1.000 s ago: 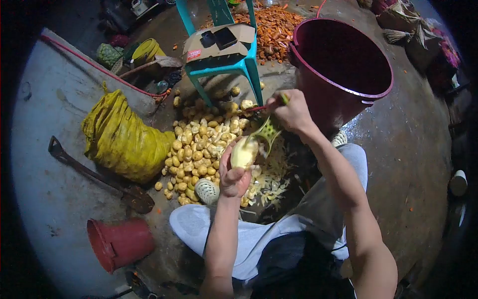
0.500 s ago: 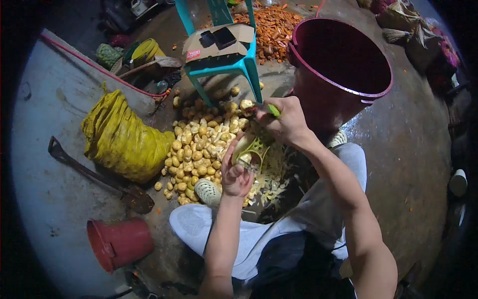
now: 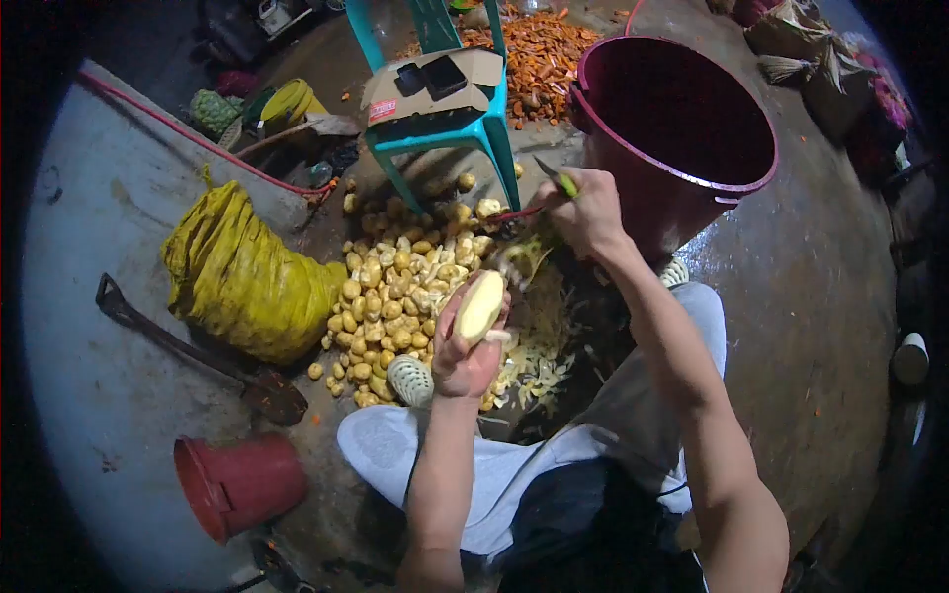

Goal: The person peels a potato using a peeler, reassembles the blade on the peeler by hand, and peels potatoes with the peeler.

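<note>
In my left hand (image 3: pixel 467 374) rests a pale peeled potato (image 3: pixel 479 307), long and upright, with the fingers curled round it. A thin strip of peel hangs beside the thumb. My right hand (image 3: pixel 593 214) is closed on a green peeler (image 3: pixel 530 259), whose head is blurred and apart from the potato. A green piece with a dark pointed tip sticks out above that fist, and a thin red piece juts to the left; how these join is unclear. Below both hands lies a heap of potatoes (image 3: pixel 395 296), some peeled, with peelings (image 3: pixel 539 361) to its right.
A teal chair (image 3: pixel 484 128) bearing cardboard and two dark objects stands ahead, before a carrot pile (image 3: pixel 539 59). A large maroon bin (image 3: pixel 643 188) is at right. Left are a yellow sack (image 3: pixel 247 277), a shovel (image 3: pixel 188 346) and a red bucket (image 3: pixel 252 479).
My right hand has moved right and slightly up, carrying the peeler off the potato. The potato's pale peeled side now faces up in my left hand.
</note>
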Demonstrator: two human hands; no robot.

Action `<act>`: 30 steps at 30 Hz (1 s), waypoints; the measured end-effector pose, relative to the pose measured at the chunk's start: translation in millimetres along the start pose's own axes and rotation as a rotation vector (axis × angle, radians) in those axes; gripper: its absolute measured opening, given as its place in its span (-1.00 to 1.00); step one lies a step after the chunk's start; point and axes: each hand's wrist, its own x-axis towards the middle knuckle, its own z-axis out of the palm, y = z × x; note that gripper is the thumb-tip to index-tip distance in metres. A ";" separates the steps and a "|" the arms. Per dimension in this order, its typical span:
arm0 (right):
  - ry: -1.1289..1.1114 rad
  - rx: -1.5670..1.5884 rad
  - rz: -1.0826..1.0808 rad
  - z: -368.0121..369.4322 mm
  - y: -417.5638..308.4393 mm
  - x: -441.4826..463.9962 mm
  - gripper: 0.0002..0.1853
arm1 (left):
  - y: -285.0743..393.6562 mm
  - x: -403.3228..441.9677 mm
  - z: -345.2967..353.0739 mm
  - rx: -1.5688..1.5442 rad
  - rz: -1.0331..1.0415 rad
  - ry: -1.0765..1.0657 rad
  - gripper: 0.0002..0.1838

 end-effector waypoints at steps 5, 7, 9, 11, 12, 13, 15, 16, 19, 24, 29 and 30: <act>-0.077 0.091 -0.132 4.3 -5.9 -4.6 -0.77 | 1.4 -1.6 0.4 0.079 -0.030 0.078 0.09; -0.178 0.005 -0.229 -5.4 -33.0 -17.8 -0.78 | -0.6 -1.5 9.9 0.172 -0.014 0.095 0.10; -0.194 -0.058 -0.250 -8.0 -33.2 -19.0 -0.76 | -1.1 -1.5 9.0 0.342 0.000 0.085 0.13; -0.156 -0.010 -0.100 -1.0 -7.8 -4.9 -0.75 | -0.7 -2.8 2.1 0.196 -0.032 0.039 0.12; -0.120 0.039 0.043 4.1 7.5 4.3 -0.73 | 0.3 -3.0 -3.0 0.079 -0.075 -0.004 0.13; -0.131 0.009 0.064 5.3 13.9 6.4 -0.73 | 2.0 -2.6 -6.0 -0.036 -0.122 -0.042 0.14; -0.147 0.050 0.059 7.6 16.5 5.3 -0.75 | 1.8 -6.6 -7.0 -0.096 -0.128 -0.018 0.15; -0.153 0.121 0.031 6.0 4.1 1.4 -0.77 | 0.6 -7.2 -6.0 -0.160 -0.131 0.005 0.15; -0.166 0.113 -0.228 -0.3 -29.2 -16.8 -0.86 | -3.1 -5.7 -3.1 0.025 -0.078 0.029 0.14; -0.166 0.075 -0.120 -0.8 -16.2 -8.8 -0.78 | -1.5 -2.0 9.4 0.165 -0.042 0.020 0.12; -0.147 0.164 0.015 13.1 25.6 6.6 -0.83 | 7.9 -1.2 3.2 0.030 -0.156 -0.083 0.11; -0.128 0.158 -0.077 12.4 6.6 -0.7 -0.81 | 6.7 -0.8 3.5 0.028 -0.156 -0.083 0.11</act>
